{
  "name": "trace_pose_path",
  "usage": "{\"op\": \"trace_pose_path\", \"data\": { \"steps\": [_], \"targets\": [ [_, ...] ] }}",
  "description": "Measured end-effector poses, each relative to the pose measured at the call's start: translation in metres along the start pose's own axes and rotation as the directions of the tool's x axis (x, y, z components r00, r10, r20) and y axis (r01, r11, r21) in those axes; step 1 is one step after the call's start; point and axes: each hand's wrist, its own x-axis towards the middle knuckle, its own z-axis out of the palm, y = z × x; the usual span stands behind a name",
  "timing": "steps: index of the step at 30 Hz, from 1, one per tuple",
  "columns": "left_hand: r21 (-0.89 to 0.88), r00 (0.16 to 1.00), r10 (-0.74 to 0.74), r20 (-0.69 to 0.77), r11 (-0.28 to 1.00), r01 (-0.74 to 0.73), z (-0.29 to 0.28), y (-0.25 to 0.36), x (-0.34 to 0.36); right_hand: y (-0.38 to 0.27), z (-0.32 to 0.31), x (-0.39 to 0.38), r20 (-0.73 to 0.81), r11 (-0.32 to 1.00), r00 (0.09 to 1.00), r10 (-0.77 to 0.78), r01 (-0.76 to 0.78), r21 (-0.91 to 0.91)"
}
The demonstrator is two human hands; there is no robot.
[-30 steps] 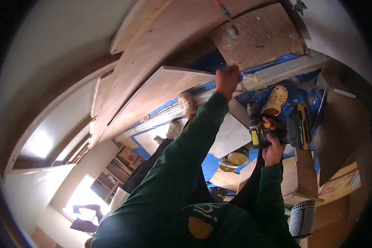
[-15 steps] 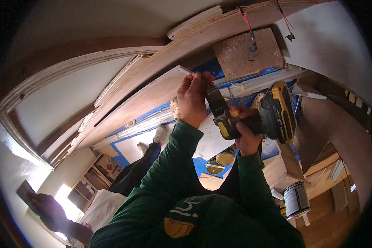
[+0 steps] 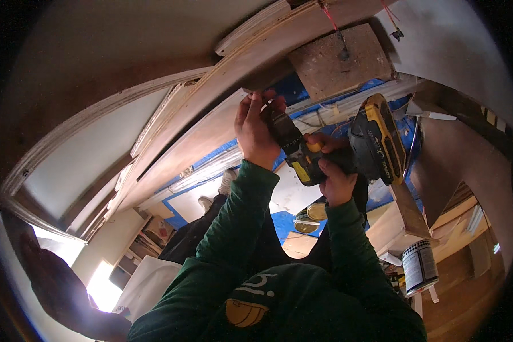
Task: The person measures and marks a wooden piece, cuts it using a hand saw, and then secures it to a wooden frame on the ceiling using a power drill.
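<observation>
My right hand (image 3: 337, 178) is wrapped around the grip of a black and yellow cordless drill (image 3: 310, 162), its large battery at the right. The drill points up and left toward the end of a long wooden board (image 3: 211, 122). At that end my left hand (image 3: 256, 134) is closed, fingertips pinched by the drill's nose. What lies between those fingertips is too small and dark to make out, and the drill's tip is partly hidden behind them.
Another person's hand (image 3: 54, 279) is at the lower left, near a panel frame. Cans (image 3: 309, 219) stand on the floor between my legs; a labelled paint can (image 3: 420, 268) is at the right. Wires (image 3: 339, 37) hang above a brown board (image 3: 342, 65). Blue sheeting (image 3: 382, 191) covers some floor.
The view has shifted slightly. My hands and the drill have moved a little left and up in the picture. The other person's hand has risen toward the panel frame.
</observation>
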Motion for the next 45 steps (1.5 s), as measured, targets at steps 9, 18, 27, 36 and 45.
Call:
{"op": "trace_pose_path", "data": {
  "steps": [9, 18, 27, 36, 45],
  "targets": [
    [0.097, 0.991, 0.037, 0.128, 0.994, -0.05, 0.014, -0.003, 0.003, -0.005, -0.012, 0.005, 0.008, 0.999, 0.999, -0.047, 0.047, 0.0],
    [0.486, 0.955, 0.164, 0.249, 0.832, -0.269, 0.001, 0.019, 0.027, 0.017, 0.005, 0.018, 0.124, 0.98, 0.992, -0.018, 0.042, -0.193],
    [0.583, 0.95, 0.158, 0.268, 0.759, -0.291, 0.013, 0.032, 0.041, 0.028, 0.021, 0.041, 0.194, 0.981, 0.979, -0.065, 0.098, -0.166],
    [0.662, 0.859, 0.356, 0.368, 0.549, -0.511, 0.032, 0.029, 0.04, 0.04, 0.015, 0.048, 0.207, 0.983, 0.968, -0.142, 0.163, -0.085],
    [0.618, 0.942, 0.278, 0.19, 0.712, -0.335, 0.037, 0.031, 0.047, 0.04, 0.023, 0.048, 0.164, 0.996, 0.984, -0.065, 0.074, -0.049]
  ]
}}
